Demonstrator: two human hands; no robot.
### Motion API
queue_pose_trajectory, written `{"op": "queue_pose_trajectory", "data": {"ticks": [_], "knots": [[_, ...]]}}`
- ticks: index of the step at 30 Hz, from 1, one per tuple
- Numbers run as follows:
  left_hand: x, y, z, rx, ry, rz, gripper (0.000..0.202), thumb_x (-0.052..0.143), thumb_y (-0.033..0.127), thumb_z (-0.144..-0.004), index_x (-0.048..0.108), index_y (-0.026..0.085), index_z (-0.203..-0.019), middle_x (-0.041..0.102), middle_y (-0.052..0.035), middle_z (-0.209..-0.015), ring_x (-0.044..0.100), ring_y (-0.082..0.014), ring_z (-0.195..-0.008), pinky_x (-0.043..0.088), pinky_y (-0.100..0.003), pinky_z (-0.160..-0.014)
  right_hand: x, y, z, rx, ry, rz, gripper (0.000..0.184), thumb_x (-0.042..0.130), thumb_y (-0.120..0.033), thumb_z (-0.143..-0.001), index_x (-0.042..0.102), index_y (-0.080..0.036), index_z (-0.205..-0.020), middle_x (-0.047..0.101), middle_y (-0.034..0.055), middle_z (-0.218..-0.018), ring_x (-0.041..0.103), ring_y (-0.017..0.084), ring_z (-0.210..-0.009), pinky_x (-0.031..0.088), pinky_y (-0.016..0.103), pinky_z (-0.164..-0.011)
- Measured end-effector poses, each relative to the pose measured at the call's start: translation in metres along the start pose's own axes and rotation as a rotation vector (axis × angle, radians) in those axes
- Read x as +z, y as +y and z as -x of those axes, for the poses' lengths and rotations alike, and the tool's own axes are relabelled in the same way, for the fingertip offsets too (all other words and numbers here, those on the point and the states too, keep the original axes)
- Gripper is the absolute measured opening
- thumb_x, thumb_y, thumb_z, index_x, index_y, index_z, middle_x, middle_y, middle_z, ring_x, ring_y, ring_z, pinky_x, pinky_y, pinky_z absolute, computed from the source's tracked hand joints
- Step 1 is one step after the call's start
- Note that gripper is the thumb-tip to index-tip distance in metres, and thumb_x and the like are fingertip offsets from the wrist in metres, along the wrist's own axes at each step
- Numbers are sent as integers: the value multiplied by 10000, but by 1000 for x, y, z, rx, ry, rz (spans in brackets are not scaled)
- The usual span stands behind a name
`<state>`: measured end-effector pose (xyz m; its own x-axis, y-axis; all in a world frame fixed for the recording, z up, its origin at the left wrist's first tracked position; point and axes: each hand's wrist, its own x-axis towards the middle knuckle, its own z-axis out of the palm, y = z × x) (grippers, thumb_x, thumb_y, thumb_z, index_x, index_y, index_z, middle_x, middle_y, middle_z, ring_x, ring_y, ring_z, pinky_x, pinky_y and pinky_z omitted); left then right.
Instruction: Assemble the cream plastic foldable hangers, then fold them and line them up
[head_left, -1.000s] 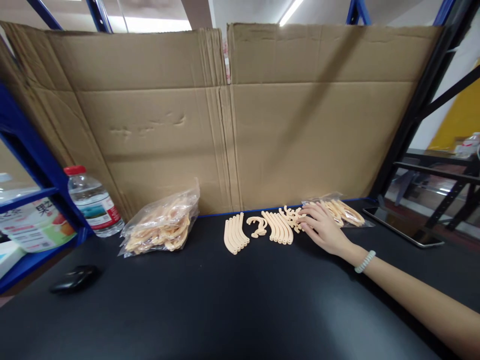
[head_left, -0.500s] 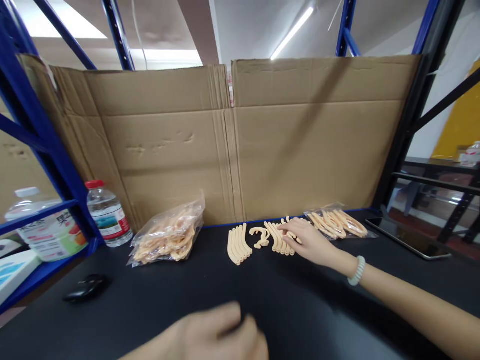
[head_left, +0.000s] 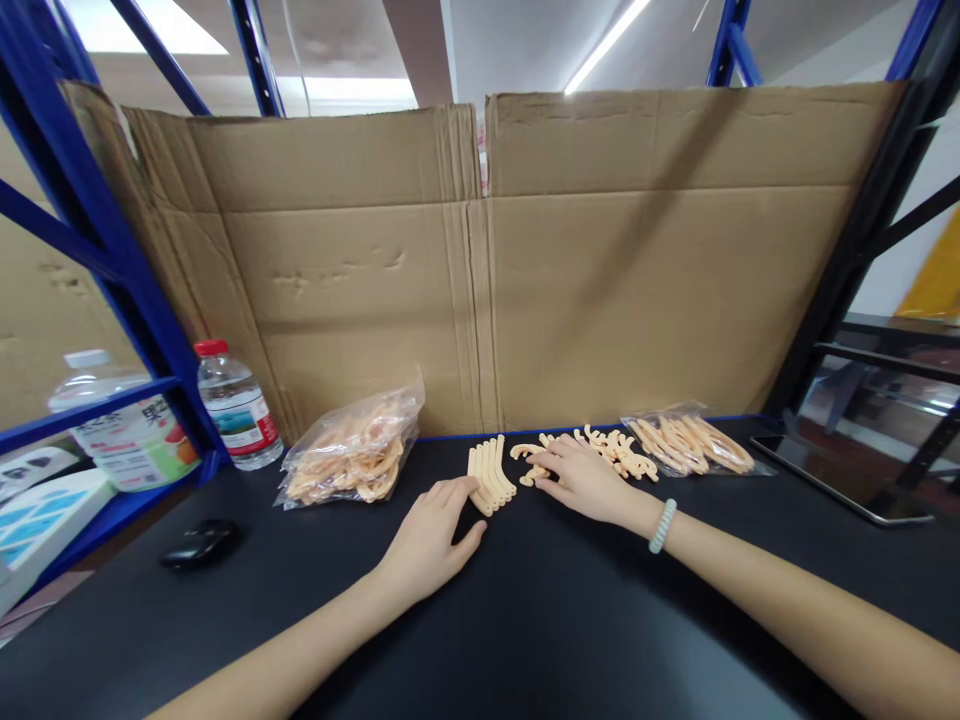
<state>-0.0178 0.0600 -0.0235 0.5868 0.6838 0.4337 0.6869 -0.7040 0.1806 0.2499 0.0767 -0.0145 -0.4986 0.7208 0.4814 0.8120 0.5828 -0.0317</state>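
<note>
Several beige, slightly curved strips (head_left: 491,476) lie side by side in a row on the black table. At the row's left edge rests my left hand (head_left: 431,535), fingers stretched out and thumb apart, fingertips touching or nearly touching the strips. My right hand (head_left: 589,482), with a pale coiled band (head_left: 663,527) at the wrist, lies low over small curved beige pieces (head_left: 528,453). Its fingers are spread, and its palm hides part of what is underneath. More small hooked pieces (head_left: 619,452) lie loose just beyond that hand.
Clear bags of beige parts lie left (head_left: 349,450) and right (head_left: 686,440). A red-capped water bottle (head_left: 238,410), a black mouse (head_left: 201,543) and a larger jug (head_left: 127,430) are on the left. A dark tablet-like device (head_left: 840,480) lies right. Cardboard (head_left: 360,270) walls the back.
My left hand has moved forward from the near edge to the strip row. My right hand has shifted left, now covering the second row of strips seen before. The view has shifted slightly.
</note>
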Motion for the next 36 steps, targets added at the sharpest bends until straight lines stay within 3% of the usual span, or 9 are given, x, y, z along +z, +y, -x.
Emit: {"op": "queue_pose_trajectory", "data": {"ticks": [4, 9, 20, 24, 28, 31, 36], "knots": [[1, -1, -2, 16, 17, 29, 291, 549, 188, -859, 530, 207, -1148, 609, -100, -1202, 564, -270, -1115, 483, -464, -928, 5, 0, 1, 46, 40, -37, 256, 470, -337, -958, 674, -218, -1057, 658, 86, -955, 525, 244, -947, 415, 402, -827], [-2, 3, -5, 57, 52, 78, 130, 521, 192, -879, 605, 224, -973, 590, -67, -1083, 598, -225, -984, 512, -393, -876, 12, 4, 1, 73, 101, -140, 229, 502, -332, -951, 712, -240, -943, 673, 63, -907, 539, 230, -915, 403, 400, -827], [-1, -3, -7, 55, 0, 158, 189, 415, 147, -924, 577, 207, -849, 527, -69, -1045, 559, -217, -967, 493, -395, -877, 8, 12, -4, 227, 320, -533, 242, 488, -356, -942, 684, -214, -930, 609, 62, -874, 598, 199, -804, 502, 351, -721], [-1, -3, -6, 51, -13, 168, 230, 362, 130, -929, 546, 202, -813, 534, -78, -1133, 555, -227, -994, 487, -407, -874, -2, 8, -5, 294, 381, -631, 220, 442, -359, -949, 608, -216, -949, 574, 62, -886, 602, 204, -823, 515, 369, -724], [-7, 5, -3, 43, -8, 239, 200, 345, 121, -928, 505, 195, -833, 443, -104, -1282, 528, -218, -1091, 472, -374, -920, -19, -11, 2, 334, 296, -781, 210, 355, -405, -968, 476, -233, -974, 530, 1, -786, 619, 141, -574, 516, 282, -486], [-14, 18, 0, 79, -31, 426, 181, 386, 144, -922, 506, 197, -797, 467, -101, -1234, 463, -235, -1174, 443, -363, -959, -32, -33, 17, 378, 164, -988, 218, 347, -441, -964, 435, -246, -1003, 485, -50, -718, 621, 116, -490, 502, 242, -431], [-12, 42, 1, 97, -87, 712, 166, 496, 220, -907, 558, 180, -758, 512, -51, -896, 530, -187, -858, 468, -340, -825, -35, -61, 37, 468, 123, -1217, 253, 594, -437, -847, 541, -200, -917, 539, -14, -759, 647, 133, -646, 535, 236, -502]]}}
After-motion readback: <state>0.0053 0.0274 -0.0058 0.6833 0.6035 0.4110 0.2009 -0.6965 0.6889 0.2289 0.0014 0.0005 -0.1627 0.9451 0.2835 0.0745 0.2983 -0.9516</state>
